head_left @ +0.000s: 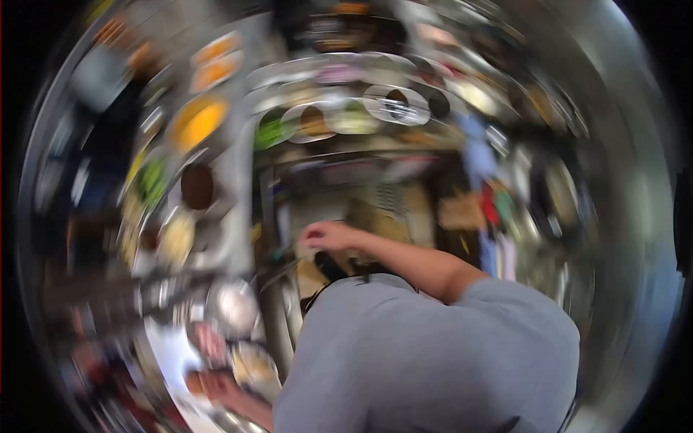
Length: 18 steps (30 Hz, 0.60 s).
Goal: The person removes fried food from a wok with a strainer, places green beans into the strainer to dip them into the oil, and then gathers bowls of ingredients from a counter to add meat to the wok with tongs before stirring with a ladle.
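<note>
The person's left hand (224,388) is down over the white worktop (167,352), all smeared by motion; from here I can't tell whether its fingers grip anything. The right hand (327,235) hangs in front of the body, fingers loosely bent, and I can't make out anything in it.

Nearest the left hand, just beyond it toward the body's midline, sits a container of yellowish food (253,363). A dish of pinkish food (209,342) lies just ahead of that hand, and a round bowl of white food (234,309) stands farther forward. All three are well apart from the right hand. Ahead, a bowl of green food (272,130) stands in a row of bowls.
</note>
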### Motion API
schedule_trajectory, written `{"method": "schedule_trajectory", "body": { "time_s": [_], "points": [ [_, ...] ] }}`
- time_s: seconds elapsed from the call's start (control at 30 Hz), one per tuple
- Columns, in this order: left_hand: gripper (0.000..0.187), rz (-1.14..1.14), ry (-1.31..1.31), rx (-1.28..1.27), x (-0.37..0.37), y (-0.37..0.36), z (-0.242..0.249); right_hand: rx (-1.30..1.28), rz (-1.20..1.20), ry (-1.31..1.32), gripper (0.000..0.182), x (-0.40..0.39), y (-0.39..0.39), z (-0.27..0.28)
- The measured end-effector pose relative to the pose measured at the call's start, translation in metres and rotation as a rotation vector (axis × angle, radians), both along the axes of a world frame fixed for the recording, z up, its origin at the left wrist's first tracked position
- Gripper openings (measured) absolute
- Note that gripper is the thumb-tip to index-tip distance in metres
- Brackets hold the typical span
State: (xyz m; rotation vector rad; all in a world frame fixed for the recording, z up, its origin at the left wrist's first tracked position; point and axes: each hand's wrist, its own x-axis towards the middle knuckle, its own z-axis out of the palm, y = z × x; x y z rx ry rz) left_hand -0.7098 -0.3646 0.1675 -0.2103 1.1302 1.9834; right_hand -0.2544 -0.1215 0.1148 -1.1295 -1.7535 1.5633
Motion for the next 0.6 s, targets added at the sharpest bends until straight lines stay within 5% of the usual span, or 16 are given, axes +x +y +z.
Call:
{"method": "schedule_trajectory", "body": {
  "time_s": [0.07,0.1,0.13,0.2,0.3,0.37,0.4,0.47,0.53,0.6],
  "points": [
    [0.033,-0.275,0.369,0.212,-0.030,0.017,-0.005,-0.485,-0.350,0.088,0.018,0.066,-0.037,-0.057],
    [0.031,-0.145,-0.123,0.195,0.096,0.055,0.093,-0.440,-0.515,0.098,0.016,0.106,-0.071,-0.085],
    [0.031,-0.223,-0.119,0.195,0.125,0.089,0.092,-0.627,-0.672,0.183,0.014,0.142,-0.098,-0.112],
    [0.039,-0.894,0.025,0.432,0.182,0.147,0.087,-0.936,-1.102,0.406,0.014,0.213,-0.154,-0.159],
    [0.038,-1.099,-0.105,0.143,0.313,0.208,0.077,-0.614,-2.077,0.375,0.013,0.313,-0.177,-0.168],
    [0.037,-1.419,-0.128,0.101,0.396,0.231,0.047,-0.478,-2.005,0.846,0.016,0.363,-0.167,-0.160],
    [0.039,-1.549,-0.123,0.059,0.436,0.237,0.031,-0.523,-1.784,1.114,0.018,0.377,-0.160,-0.165],
    [0.040,-1.825,0.126,-0.086,0.510,0.246,-0.010,-0.563,-1.728,0.909,0.023,0.360,-0.134,-0.179],
    [0.036,-2.091,0.628,-0.136,0.586,0.247,-0.042,-0.591,-1.768,0.904,0.024,0.312,-0.123,-0.135],
    [0.040,-2.213,0.997,0.269,0.649,0.244,-0.113,-0.565,-1.885,0.662,0.022,0.275,-0.129,-0.074]
  ]
}}
